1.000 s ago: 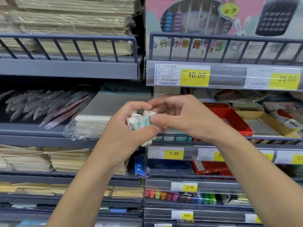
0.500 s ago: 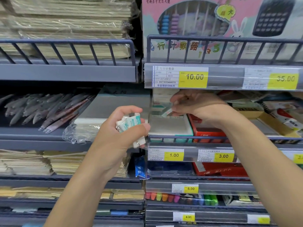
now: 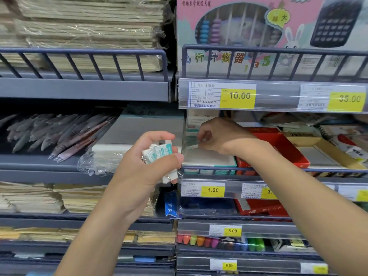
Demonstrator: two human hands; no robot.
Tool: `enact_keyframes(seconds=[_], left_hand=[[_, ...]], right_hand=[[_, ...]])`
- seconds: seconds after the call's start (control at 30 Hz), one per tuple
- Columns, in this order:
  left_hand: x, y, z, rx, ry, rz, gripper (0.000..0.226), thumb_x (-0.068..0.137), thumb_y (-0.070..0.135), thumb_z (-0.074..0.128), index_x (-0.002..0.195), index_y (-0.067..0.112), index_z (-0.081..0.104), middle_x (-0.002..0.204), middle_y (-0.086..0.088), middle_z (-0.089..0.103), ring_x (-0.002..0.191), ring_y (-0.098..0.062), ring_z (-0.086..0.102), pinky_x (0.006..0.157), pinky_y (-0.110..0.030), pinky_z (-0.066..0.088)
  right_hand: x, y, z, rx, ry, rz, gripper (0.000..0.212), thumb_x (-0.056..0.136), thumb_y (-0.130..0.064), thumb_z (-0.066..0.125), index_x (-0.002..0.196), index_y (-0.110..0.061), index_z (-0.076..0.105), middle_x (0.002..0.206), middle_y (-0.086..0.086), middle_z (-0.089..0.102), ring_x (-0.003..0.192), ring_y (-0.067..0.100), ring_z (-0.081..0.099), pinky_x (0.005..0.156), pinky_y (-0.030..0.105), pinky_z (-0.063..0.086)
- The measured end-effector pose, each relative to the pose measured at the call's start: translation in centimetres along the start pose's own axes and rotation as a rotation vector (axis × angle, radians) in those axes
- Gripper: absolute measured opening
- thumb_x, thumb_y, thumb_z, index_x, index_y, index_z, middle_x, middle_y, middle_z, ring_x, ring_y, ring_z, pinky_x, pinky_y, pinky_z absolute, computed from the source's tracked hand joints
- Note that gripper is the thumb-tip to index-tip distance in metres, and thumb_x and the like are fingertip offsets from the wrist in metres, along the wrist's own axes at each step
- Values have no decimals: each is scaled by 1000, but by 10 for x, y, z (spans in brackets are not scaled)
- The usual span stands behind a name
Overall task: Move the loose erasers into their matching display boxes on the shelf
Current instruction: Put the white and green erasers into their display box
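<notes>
My left hand (image 3: 147, 162) grips a bunch of several small white erasers with teal sleeves (image 3: 160, 153) in front of the shelf. My right hand (image 3: 223, 136) reaches into the white and teal display box (image 3: 209, 161) on the shelf above the 1.00 price tag. Its fingertips pinch a single eraser (image 3: 192, 146) just over the box's open top. The inside of the box is mostly hidden behind my right hand.
A red display box (image 3: 286, 148) sits right of the teal one, and a yellow box (image 3: 326, 150) further right. A metal rail (image 3: 249, 169) fronts the shelf. Bundled pens (image 3: 55, 134) and a plastic-wrapped pack (image 3: 111, 154) lie on the left shelf.
My right hand left the bunch in my left hand and moved right and back into the teal display box with one eraser. My left hand dropped slightly with the other erasers.
</notes>
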State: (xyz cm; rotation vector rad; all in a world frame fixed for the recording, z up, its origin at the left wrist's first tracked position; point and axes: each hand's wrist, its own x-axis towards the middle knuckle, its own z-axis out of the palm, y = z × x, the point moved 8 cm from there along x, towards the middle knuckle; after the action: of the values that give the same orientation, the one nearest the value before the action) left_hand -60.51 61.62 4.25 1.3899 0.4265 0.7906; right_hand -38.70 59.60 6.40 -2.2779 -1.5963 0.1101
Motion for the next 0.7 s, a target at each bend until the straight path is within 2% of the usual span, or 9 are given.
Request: enact_keyframes(seconds=[0.1,0.2,0.33,0.4,0.43,0.53,0.57,0.63,0.7], left_hand=[[-2,1,1,-1,-4,-2,48,58,34,87,104,36,73,93,8,77,80,-16,67,75,-39,52],[-3,4,2,-8,-21,6,48,59,33,87,104,36,73,92,9,76,78,-15,68,68,-32,55],[-6,7,5,-21,-28,18,47,60,32,86,105,36,74,92,9,76,78,-15,68,63,-27,56],[-7,7,7,-17,-37,17,48,60,31,87,105,36,74,92,8,76,79,-15,68,63,-26,55],[-8,7,9,-10,-45,16,48,60,31,87,106,37,73,93,8,76,79,-15,68,63,-26,55],[-10,7,17,1,-72,5,52,61,29,88,110,38,72,94,5,76,79,-15,68,62,-25,55],[-10,7,20,-2,-78,2,53,61,28,88,111,38,72,94,3,76,77,-15,68,62,-25,55],[-10,7,27,-12,-97,2,53,61,25,87,110,38,71,88,1,74,73,-14,67,60,-25,54],[-11,8,34,-31,-110,-1,51,61,24,87,107,37,70,85,0,73,71,-13,66,58,-26,54]], right_hand=[[3,0,6,-18,-22,-5,20,79,-33,74,66,-41,62,79,-26,59,83,7,62,73,25,51],[5,-2,10,-30,-21,-29,24,79,-32,77,65,-43,61,75,-27,53,75,1,56,66,21,44],[2,-5,9,-24,-78,-46,9,83,-34,76,91,-38,72,82,-28,54,86,7,60,66,19,42],[-6,-8,4,-80,-94,-53,23,88,-36,72,109,-29,74,95,-20,60,92,8,57,73,22,44],[-12,-9,-2,-61,-58,-53,24,89,-36,71,111,-27,73,101,-15,64,94,9,58,78,23,46],[-44,-23,-24,313,97,-152,16,89,-34,73,105,-30,75,93,-15,72,82,-1,63,74,15,45],[-57,-32,-26,508,69,-219,16,90,-31,73,106,-30,74,90,-14,73,77,-2,64,72,13,46],[-78,-51,-26,812,-43,-348,24,91,-20,73,115,-21,71,92,-6,72,76,4,64,71,19,51],[-88,-63,-28,825,-58,-455,34,90,-12,73,124,-16,67,98,4,68,78,19,62,72,30,54]])
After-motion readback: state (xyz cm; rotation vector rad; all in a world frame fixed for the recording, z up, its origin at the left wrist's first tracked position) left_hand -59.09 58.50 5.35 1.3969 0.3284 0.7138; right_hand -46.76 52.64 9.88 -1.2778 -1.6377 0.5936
